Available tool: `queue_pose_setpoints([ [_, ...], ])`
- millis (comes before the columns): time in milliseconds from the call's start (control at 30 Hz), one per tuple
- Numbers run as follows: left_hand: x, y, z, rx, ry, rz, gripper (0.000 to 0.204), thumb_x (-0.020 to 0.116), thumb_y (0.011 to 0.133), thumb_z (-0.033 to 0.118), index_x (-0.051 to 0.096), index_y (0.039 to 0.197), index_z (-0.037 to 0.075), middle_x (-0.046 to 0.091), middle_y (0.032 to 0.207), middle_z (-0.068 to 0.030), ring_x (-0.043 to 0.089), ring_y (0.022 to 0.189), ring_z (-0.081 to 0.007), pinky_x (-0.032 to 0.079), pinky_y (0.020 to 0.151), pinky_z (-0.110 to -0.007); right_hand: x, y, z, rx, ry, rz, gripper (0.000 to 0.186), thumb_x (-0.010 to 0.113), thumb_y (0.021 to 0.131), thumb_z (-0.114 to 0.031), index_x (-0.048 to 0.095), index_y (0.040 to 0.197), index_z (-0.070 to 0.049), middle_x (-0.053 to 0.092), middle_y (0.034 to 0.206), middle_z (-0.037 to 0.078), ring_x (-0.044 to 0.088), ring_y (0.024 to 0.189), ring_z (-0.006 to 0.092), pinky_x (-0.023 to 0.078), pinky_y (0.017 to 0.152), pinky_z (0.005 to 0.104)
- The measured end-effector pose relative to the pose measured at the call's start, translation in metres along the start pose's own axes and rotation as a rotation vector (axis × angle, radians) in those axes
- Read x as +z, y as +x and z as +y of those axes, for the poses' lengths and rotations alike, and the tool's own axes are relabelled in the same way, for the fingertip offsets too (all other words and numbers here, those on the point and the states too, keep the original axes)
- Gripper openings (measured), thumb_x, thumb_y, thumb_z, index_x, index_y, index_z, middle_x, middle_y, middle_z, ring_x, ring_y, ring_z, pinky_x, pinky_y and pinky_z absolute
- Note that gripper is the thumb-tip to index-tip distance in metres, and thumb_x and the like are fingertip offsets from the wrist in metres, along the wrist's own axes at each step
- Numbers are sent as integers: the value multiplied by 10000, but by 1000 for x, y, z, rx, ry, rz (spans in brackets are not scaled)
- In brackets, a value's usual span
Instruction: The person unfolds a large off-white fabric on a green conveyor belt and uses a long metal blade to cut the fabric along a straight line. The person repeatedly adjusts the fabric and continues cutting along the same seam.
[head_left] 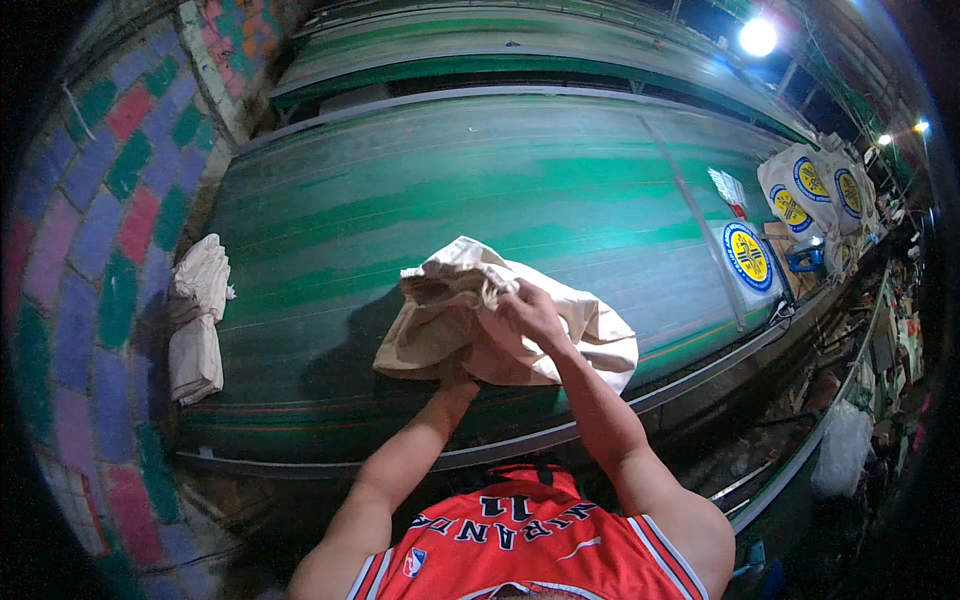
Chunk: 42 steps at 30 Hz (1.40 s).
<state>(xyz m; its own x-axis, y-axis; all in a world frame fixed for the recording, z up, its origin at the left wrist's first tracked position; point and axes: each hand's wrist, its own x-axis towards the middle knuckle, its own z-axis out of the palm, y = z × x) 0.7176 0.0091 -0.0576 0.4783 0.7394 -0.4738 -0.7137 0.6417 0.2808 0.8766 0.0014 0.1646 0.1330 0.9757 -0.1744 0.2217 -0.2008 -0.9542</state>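
A bunched cream cloth (590, 335) lies on the green table in front of me, its folds raised at the top. My right hand (525, 312) is closed on the gathered upper edge of this cloth. My left hand (458, 370) reaches in at the cloth's near side, and the folds and shadow hide its fingers.
The long green table (400, 190) has a metal front edge. Folded cream cloths (198, 320) sit at its left end by a painted brick wall (100, 250). To the right are a printed cloth (745, 262), a white brush (728, 190) and printed sacks (810, 185).
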Motion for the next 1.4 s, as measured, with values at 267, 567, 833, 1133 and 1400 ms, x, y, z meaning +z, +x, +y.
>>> queue_pose_setpoints([
  [267, -20, -31, -35, 193, 224, -129, 347, 656, 902, 150, 562, 1222, 53, 628, 1134, -103, 626, 1038, -270, 518, 952, -415, -70, -24, -83, -302, 870, 4, 219, 560, 957, -128, 622, 1120, 4, 670, 1016, 69, 640, 878, 131, 520, 782, 277],
  [567, 92, -97, 81, 213, 313, -350, 467, 562, 785, 103, 576, 1239, -11, 651, 1146, -131, 664, 988, -285, 556, 892, -439, -193, -15, -72, -506, 731, 152, 293, 517, 974, -181, 614, 1199, -19, 651, 1151, 99, 616, 1039, 192, 502, 931, 344],
  [833, -28, -153, 309, 535, 690, 506, 278, 660, 770, 187, 714, 931, -33, 714, 907, -132, 687, 803, -313, 558, 815, -412, -392, -33, 90, -271, 447, 319, 337, 517, 967, -225, 654, 1143, 27, 682, 1078, 108, 653, 922, 179, 526, 809, 336],
  [1133, 1, -58, 104, 1134, 2035, 1124, 659, 714, 763, 140, 481, 1364, 4, 449, 1442, -249, 391, 1366, -419, 310, 1144, -488, -413, -46, 236, 216, -691, 649, 376, 571, 781, -241, 629, 1060, 4, 665, 1031, 295, 624, 1030, 466, 488, 896, 505],
  [1400, 123, -24, -119, 703, 2105, 17, 416, 652, 894, 273, 584, 1266, 98, 512, 1330, -133, 501, 1242, -351, 429, 1021, -491, -494, -37, 145, 137, -172, 76, 265, 599, 794, -102, 665, 1038, -21, 662, 826, 42, 612, 681, 122, 489, 514, 296],
])
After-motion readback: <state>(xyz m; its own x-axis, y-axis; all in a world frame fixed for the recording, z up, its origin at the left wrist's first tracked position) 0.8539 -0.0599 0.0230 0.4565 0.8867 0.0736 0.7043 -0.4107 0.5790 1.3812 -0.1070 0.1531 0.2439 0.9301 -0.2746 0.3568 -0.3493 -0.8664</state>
